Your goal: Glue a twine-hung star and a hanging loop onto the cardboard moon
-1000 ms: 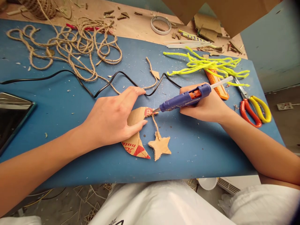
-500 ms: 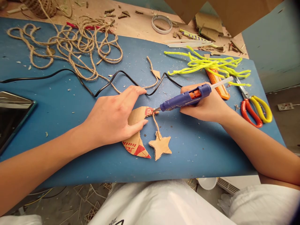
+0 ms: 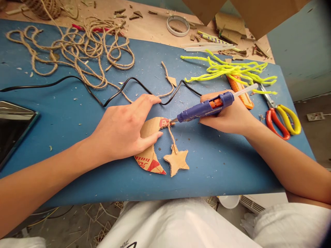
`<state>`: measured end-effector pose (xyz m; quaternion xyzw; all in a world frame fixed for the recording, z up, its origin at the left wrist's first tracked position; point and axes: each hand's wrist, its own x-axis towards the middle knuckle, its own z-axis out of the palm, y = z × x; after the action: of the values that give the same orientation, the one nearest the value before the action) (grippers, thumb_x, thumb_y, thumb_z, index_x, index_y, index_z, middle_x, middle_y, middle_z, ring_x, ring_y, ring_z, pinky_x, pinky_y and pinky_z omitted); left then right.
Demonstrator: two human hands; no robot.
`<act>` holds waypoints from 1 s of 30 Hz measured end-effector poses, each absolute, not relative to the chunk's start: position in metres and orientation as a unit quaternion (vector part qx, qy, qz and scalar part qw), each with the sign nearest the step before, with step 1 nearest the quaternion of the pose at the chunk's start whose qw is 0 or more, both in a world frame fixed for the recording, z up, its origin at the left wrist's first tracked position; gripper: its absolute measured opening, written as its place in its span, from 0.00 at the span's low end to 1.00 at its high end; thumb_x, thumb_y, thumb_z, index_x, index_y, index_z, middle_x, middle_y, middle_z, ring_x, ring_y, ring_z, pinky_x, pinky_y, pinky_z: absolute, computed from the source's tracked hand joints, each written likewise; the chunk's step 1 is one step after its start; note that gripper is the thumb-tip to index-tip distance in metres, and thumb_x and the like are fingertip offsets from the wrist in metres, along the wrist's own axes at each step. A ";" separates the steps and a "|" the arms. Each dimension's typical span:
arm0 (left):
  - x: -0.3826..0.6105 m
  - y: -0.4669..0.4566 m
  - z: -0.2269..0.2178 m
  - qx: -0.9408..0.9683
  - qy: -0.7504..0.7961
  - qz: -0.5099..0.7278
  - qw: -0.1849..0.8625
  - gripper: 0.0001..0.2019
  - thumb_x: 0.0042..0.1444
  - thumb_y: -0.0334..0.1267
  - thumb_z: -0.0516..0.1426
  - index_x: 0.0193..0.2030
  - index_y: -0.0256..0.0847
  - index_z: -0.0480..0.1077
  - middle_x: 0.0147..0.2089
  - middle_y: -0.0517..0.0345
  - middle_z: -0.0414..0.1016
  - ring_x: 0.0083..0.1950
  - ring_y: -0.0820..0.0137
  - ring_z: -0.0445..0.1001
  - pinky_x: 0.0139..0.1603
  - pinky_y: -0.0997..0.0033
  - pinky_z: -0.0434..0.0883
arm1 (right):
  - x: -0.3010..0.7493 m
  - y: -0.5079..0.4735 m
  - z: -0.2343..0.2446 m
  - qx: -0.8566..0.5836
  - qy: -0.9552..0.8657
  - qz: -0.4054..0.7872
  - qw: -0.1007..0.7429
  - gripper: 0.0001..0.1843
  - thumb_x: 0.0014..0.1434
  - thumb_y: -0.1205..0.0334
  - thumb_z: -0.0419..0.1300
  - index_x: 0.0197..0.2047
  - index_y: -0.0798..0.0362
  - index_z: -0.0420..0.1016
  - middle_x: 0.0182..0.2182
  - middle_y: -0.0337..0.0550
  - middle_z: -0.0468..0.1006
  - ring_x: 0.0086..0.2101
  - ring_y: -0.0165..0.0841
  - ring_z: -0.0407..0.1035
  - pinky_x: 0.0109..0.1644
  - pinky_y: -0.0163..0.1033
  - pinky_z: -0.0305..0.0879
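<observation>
My left hand (image 3: 124, 129) lies flat with fingers stretched out, pressing a crescent-shaped piece of cardboard (image 3: 149, 159) onto the blue board (image 3: 77, 120). My right hand (image 3: 229, 115) is wrapped round a purple glue gun (image 3: 204, 108), whose nozzle touches the crescent's upper tip where a short jute string (image 3: 172, 136) is attached. A small cardboard star (image 3: 176, 160) hangs at the string's lower end, lying flat on the board. The gun's black cord (image 3: 85, 88) runs left across the board.
Loose jute rope (image 3: 74, 46) sprawls at the back left. Yellow pipe cleaners (image 3: 232, 72), an orange cutter (image 3: 239, 91) and red-and-yellow scissors (image 3: 280, 117) lie at the right. A tape roll (image 3: 177, 26), glue sticks and cardboard scraps sit behind. A dark tablet (image 3: 12, 127) is at the left edge.
</observation>
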<state>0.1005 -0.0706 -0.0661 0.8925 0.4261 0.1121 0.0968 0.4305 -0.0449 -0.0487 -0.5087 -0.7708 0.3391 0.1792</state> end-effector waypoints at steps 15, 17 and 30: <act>0.098 -0.069 -0.071 0.900 0.404 0.136 0.086 0.30 0.76 0.51 0.61 0.77 0.37 0.68 0.77 0.42 0.81 0.55 0.49 0.92 0.37 0.51 0.75 | 0.441 -0.042 -0.052 -0.487 -0.802 0.292 0.185 0.16 0.51 0.65 0.70 0.26 0.47 0.63 0.21 0.32 0.60 0.25 0.29 0.53 0.33 0.44 0.55; 0.098 -0.069 -0.071 0.900 0.405 0.135 0.087 0.30 0.76 0.51 0.61 0.77 0.36 0.69 0.78 0.42 0.81 0.56 0.48 0.92 0.37 0.51 0.76 | 0.442 -0.041 -0.052 -0.491 -0.796 0.301 0.187 0.15 0.51 0.65 0.70 0.27 0.47 0.66 0.21 0.33 0.62 0.25 0.30 0.55 0.33 0.44 0.55; 0.100 -0.071 -0.068 0.899 0.400 0.158 0.079 0.29 0.75 0.48 0.64 0.75 0.36 0.71 0.76 0.44 0.82 0.57 0.51 0.92 0.38 0.54 0.77 | 0.456 -0.040 -0.056 -0.477 -0.741 0.409 0.237 0.15 0.57 0.52 0.80 0.37 0.47 0.81 0.31 0.41 0.80 0.31 0.37 0.69 0.35 0.45 0.66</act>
<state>0.1004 -0.0711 -0.0678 0.8992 0.4001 0.1585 0.0789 0.4562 -0.0396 -0.0557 -0.4773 -0.7408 0.4086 0.2375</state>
